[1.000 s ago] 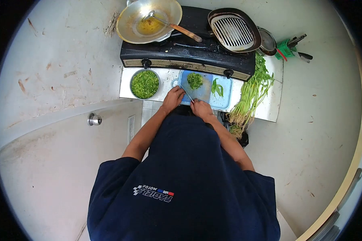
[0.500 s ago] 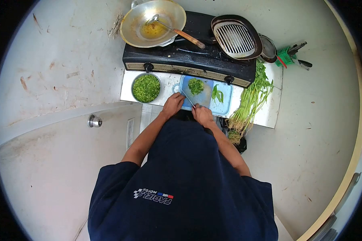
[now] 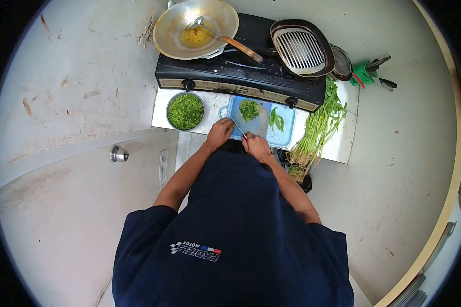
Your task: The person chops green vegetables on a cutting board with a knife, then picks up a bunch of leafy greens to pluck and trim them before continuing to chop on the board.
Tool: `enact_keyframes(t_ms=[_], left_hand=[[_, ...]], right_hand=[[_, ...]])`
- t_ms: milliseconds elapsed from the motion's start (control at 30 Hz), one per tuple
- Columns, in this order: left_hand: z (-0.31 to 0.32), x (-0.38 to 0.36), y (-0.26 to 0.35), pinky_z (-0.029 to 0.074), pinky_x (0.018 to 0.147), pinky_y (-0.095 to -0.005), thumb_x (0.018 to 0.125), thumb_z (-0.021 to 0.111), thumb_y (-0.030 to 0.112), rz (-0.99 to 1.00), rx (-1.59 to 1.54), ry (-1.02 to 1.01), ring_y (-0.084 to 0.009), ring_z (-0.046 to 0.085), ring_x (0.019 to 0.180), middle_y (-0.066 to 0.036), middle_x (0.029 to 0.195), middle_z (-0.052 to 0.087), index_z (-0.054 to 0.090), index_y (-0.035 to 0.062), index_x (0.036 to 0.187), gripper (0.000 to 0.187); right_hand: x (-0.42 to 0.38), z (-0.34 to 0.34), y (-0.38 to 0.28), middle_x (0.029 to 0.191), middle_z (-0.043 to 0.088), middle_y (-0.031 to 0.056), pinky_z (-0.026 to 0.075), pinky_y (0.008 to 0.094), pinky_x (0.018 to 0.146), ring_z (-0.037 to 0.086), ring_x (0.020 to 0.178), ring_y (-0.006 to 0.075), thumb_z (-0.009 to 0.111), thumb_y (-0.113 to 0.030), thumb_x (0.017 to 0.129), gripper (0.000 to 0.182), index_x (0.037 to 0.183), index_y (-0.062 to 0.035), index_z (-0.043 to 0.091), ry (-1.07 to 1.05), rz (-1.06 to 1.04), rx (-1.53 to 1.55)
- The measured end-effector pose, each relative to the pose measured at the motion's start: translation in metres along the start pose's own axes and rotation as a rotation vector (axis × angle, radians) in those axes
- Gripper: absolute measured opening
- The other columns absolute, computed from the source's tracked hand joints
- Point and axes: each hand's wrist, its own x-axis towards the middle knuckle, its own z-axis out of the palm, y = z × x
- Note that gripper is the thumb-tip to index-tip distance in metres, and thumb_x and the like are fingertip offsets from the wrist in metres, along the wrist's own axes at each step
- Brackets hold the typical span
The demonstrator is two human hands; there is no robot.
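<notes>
A knife (image 3: 237, 125) with a red handle is in my right hand (image 3: 256, 146), whose fingers are closed round the handle at the board's front edge. Its blade points up and left toward my left hand (image 3: 220, 132). That hand's fingers are bent together at the left front edge of the blue cutting board (image 3: 261, 127); anything between them is too small to make out. Chopped greens (image 3: 249, 109) lie in a small pile on the board, beyond the blade. A few whole leaves (image 3: 276, 119) rest on the light blue right part.
A bowl of chopped greens (image 3: 185, 111) stands left of the board. Long-stemmed greens with roots (image 3: 320, 128) lie to the right. Behind is a black stove (image 3: 241, 77) with a wok (image 3: 175, 41) and a grill pan (image 3: 300, 49). A green basket (image 3: 361, 73) holds utensils.
The knife and my right hand have shifted very slightly left. My left hand stays at the board's edge. The whole view has moved a little.
</notes>
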Motion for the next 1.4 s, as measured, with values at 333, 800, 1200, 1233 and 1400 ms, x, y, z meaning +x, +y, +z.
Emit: enact_keyframes(t_ms=[333,800,1200,1233,1400], left_hand=[[-0.001,0.001,0.004,0.053,0.085,-0.0436,0.09,0.068,0.005,0.032,0.121,-0.011,-0.0356,0.064,0.095,-0.015,0.096,0.065,0.072,0.0017,0.098,0.01],[0.006,0.002,0.001,0.052,0.082,-0.044,0.089,0.071,0.008,0.052,0.116,0.091,-0.0354,0.063,0.09,-0.014,0.089,0.063,0.07,0.0026,0.094,0.008],[0.003,-0.004,0.002,0.052,0.085,-0.0436,0.087,0.072,0.006,0.027,0.127,0.051,-0.0347,0.061,0.094,-0.013,0.092,0.062,0.072,0.0031,0.1,0.013],[0.002,-0.004,0.003,0.052,0.085,-0.0434,0.087,0.071,0.006,0.034,0.121,0.056,-0.0346,0.061,0.094,-0.013,0.093,0.062,0.072,0.0031,0.099,0.013],[0.002,-0.006,0.004,0.052,0.085,-0.0428,0.086,0.071,0.006,0.021,0.129,0.058,-0.0339,0.061,0.094,-0.012,0.093,0.063,0.073,0.0033,0.097,0.012]], right_hand=[[0.007,0.006,0.0,0.082,0.073,0.0256,0.059,0.0515,0.073,0.073,0.077,0.045,0.05,-0.034,0.104,0.04,0.097,0.0026,0.064,0.044,-0.021,0.025],[-0.006,-0.013,-0.009,0.081,0.072,0.0281,0.058,0.0548,0.074,0.072,0.078,0.0477,0.051,-0.036,0.104,0.041,0.104,0.0031,0.063,-0.025,0.085,0.048],[-0.006,-0.009,-0.008,0.078,0.071,0.0273,0.058,0.0553,0.072,0.072,0.076,0.0464,0.051,-0.035,0.104,0.04,0.101,0.002,0.064,-0.037,0.052,0.029],[-0.004,-0.008,-0.008,0.078,0.071,0.0269,0.058,0.055,0.072,0.072,0.076,0.0461,0.051,-0.035,0.104,0.039,0.1,0.002,0.064,-0.032,0.045,0.021],[0.005,0.001,-0.006,0.077,0.072,0.0254,0.058,0.0536,0.071,0.072,0.074,0.0451,0.052,-0.033,0.104,0.038,0.097,0.0023,0.065,0.004,0.0,0.001]])
